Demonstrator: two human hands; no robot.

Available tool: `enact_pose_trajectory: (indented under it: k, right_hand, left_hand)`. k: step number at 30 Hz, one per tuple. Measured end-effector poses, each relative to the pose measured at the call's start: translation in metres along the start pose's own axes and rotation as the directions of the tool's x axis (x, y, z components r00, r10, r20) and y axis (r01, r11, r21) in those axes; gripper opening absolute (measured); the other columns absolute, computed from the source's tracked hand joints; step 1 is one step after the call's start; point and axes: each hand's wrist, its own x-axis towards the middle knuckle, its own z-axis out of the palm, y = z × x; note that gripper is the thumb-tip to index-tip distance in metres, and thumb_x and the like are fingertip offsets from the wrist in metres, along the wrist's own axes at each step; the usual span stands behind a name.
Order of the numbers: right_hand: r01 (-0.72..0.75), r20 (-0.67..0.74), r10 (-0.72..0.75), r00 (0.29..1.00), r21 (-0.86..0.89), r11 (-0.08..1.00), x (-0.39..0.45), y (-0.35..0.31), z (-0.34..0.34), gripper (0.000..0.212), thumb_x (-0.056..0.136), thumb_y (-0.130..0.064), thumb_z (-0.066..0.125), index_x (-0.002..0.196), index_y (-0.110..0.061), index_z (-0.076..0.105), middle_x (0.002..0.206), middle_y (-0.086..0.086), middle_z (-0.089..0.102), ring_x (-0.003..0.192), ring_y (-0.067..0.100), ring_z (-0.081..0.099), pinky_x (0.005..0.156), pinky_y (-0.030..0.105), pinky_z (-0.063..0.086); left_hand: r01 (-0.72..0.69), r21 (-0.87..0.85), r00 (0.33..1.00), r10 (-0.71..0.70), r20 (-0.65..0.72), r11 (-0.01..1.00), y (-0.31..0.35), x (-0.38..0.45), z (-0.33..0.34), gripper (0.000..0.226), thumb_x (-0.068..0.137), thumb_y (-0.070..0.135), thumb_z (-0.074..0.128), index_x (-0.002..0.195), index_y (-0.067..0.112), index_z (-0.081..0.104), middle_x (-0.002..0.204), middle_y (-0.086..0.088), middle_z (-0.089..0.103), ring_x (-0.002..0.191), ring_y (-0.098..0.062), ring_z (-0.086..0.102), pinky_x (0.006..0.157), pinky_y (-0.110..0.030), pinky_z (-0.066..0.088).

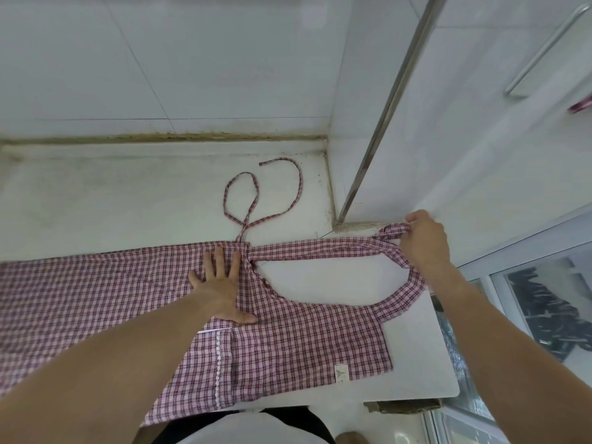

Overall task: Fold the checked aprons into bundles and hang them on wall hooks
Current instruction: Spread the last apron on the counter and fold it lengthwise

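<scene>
The left grip presses flat, fingers spread, on the checked apron; the right grip pinches its neck strap over the counter.

left hand flat, palm down, fingers straight and spread, thumb out to the side; pressing on cloth. left forearm bare, runs in from lower left. right hand further out, fingers curled, pinching a strap. right arm bare, extended from lower right. hands well apart.
</scene>
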Motion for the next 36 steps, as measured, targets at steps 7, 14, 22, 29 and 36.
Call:
enact_pose_trajectory:
  k: [7,14,22,29,36]
  right_hand:
    - [-0.008,0.417,-0.100,0.903,0.249,0.969,0.010,-0.004,-0.026,0.033,0.087,0.006,0.061,0.104,-0.016,0.077,0.082,0.005,0.071,0.061,0.022,0.053,0.055,0.024,0.046]
    - [0.220,0.628,-0.003,0.778,-0.268,0.938,0.023,-0.015,-0.044,0.024,0.078,-0.014,0.047,0.073,-0.005,0.069,0.082,0.015,0.071,0.070,0.019,0.057,0.066,0.032,0.044]
    - [-0.119,0.280,0.007,0.960,0.382,0.916,0.024,-0.020,-0.028,0.025,0.090,-0.019,0.073,0.105,-0.006,0.059,0.108,0.016,0.068,0.076,0.026,0.073,0.070,0.035,0.060]
    - [0.052,-0.145,-0.062,0.988,-0.070,0.996,-0.046,-0.014,0.047,0.076,0.078,-0.031,0.076,0.139,-0.007,0.037,0.135,0.017,0.041,0.120,0.037,0.044,0.098,0.052,0.039]
    - [-0.192,0.079,0.204,0.976,-0.138,0.972,-0.036,0.051,0.031,0.020,0.088,-0.029,0.069,0.089,-0.009,0.065,0.089,0.011,0.068,0.087,0.034,0.064,0.074,0.038,0.053]
  left_hand:
    - [0.007,0.004,1.000,-0.007,0.004,1.000,0.000,-0.001,0.000,0.153,0.060,0.080,0.071,0.134,0.022,-0.049,0.137,-0.016,-0.058,0.134,-0.042,-0.043,0.114,-0.070,-0.003]
    - [0.014,0.004,1.000,-0.014,0.017,1.000,0.000,-0.001,-0.001,0.152,0.061,0.080,0.070,0.134,0.021,-0.050,0.136,-0.016,-0.059,0.134,-0.042,-0.043,0.114,-0.069,-0.003]
    - [0.004,0.002,1.000,-0.004,0.016,1.000,0.000,-0.002,-0.001,0.151,0.062,0.079,0.070,0.135,0.021,-0.049,0.136,-0.016,-0.059,0.134,-0.043,-0.043,0.114,-0.070,-0.002]
    - [-0.001,-0.007,1.000,0.001,0.014,1.000,-0.002,0.002,0.001,0.154,0.060,0.080,0.071,0.134,0.021,-0.050,0.134,-0.017,-0.060,0.131,-0.043,-0.046,0.113,-0.071,-0.004]
    - [-0.003,-0.007,1.000,0.003,0.008,1.000,-0.003,0.001,0.002,0.152,0.061,0.081,0.070,0.134,0.021,-0.050,0.136,-0.017,-0.059,0.133,-0.043,-0.044,0.114,-0.070,-0.003]
